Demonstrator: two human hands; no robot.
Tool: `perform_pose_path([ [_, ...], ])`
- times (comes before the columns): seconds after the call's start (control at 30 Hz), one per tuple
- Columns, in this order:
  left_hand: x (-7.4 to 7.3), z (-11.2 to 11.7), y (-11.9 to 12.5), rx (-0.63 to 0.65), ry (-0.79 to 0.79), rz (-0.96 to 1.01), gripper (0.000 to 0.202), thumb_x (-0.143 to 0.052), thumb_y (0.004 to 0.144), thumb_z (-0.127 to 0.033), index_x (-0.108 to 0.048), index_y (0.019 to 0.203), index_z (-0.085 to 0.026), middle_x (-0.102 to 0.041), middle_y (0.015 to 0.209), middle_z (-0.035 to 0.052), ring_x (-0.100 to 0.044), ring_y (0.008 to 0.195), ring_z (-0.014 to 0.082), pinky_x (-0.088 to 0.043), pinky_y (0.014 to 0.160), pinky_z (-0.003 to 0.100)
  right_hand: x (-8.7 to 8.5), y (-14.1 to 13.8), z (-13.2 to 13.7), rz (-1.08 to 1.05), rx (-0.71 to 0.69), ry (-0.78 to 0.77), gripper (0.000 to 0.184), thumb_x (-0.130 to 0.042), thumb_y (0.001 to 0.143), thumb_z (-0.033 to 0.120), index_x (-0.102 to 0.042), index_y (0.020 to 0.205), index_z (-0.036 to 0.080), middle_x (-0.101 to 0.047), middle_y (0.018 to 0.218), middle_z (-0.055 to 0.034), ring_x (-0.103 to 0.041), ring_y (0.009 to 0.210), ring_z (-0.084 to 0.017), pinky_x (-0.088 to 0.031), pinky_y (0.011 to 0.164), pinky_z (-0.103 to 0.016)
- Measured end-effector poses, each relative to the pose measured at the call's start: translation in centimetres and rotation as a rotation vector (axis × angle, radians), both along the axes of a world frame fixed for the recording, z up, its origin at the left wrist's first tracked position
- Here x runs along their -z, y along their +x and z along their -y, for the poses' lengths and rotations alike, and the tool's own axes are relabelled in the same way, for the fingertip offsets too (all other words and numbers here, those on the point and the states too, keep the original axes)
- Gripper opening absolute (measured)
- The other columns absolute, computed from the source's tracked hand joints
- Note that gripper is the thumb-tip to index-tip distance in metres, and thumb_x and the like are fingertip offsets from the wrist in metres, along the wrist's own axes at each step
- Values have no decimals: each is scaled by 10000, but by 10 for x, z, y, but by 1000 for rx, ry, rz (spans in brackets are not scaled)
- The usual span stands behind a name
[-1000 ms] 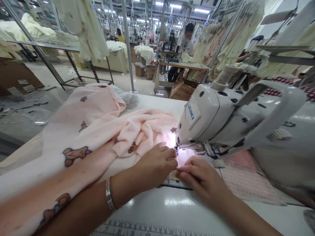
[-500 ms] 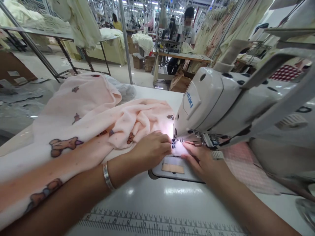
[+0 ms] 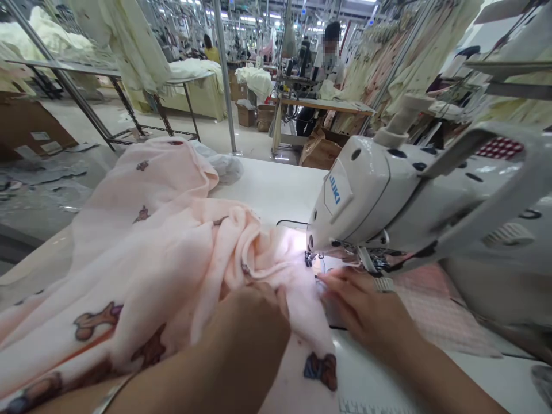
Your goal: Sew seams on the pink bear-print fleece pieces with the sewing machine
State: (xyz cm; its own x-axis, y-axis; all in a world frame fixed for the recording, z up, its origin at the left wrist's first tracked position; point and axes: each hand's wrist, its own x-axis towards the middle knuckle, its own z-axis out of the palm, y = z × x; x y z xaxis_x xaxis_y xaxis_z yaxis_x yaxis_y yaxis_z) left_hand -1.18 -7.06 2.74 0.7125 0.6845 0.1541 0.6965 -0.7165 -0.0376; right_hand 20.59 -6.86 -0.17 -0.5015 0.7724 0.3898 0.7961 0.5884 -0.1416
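Observation:
A pink fleece fabric [image 3: 146, 247] printed with brown teddy bears lies bunched across the white sewing table [image 3: 276, 190]. Its folds run up to the presser foot [image 3: 309, 259] of a white Juki sewing machine [image 3: 366, 195]. My left hand [image 3: 254, 322] is over the fabric in front of the needle, gripping a fold, with its fingers partly hidden. My right hand [image 3: 360, 305] lies beside the fabric's edge, its extended fingertips close to the presser foot.
A pink checked cloth [image 3: 440, 305] lies right of the machine. A ruler scale [image 3: 371, 407] is printed on the table's near edge. Beyond the table stand cardboard boxes [image 3: 245, 114], hanging cream garments [image 3: 401, 57] and a co-worker [image 3: 330, 57] at another machine.
The fabric has come forward over the machine bed and table front, now covering the plate. My left hand has sunk into it, and my right hand has shifted slightly right.

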Motion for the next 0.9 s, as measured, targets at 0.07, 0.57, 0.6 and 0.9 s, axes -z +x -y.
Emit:
perform_pose_path([
  [0.07, -4, 4, 7, 71, 94, -34, 147, -535, 610, -73, -619, 715, -133, -564, 654, 66, -476, 572, 203, -343, 492, 301, -3, -12, 9, -31, -144, -33, 190, -463, 892, 217, -633, 959, 164, -612, 821, -63, -512, 750, -185, -412, 682, -348],
  [0.57, 31, -83, -4, 218, 31, 225, 186, -450, 918, -320, -566, 1011, -209, -607, 1053, 12, -521, 978, 184, -172, 1045, 437, 11, -17, 1, 92, -25, -55, 273, -398, 928, 257, -595, 1089, 160, -537, 736, -49, -436, 691, -186, -339, 636, -328],
  [0.6, 31, -85, -5, 156, 33, 232, 237, -477, 901, -369, -544, 1056, -203, -589, 1112, 28, -505, 1048, 204, -116, 1071, 470, 12, -17, 0, 94, -19, -53, 275, -390, 930, 256, -591, 1094, 163, -541, 743, -50, -440, 692, -183, -345, 636, -325],
  [0.9, 13, -14, -37, 88, -316, 233, 921, -579, 732, -622, -161, 1420, -174, -429, 1364, 142, -330, 1295, 292, -26, 1090, 555, -24, -30, 46, 11, -310, -138, 315, -397, 920, 232, -619, 696, 233, -582, 647, -5, -533, 619, -136, -437, 569, -254],
])
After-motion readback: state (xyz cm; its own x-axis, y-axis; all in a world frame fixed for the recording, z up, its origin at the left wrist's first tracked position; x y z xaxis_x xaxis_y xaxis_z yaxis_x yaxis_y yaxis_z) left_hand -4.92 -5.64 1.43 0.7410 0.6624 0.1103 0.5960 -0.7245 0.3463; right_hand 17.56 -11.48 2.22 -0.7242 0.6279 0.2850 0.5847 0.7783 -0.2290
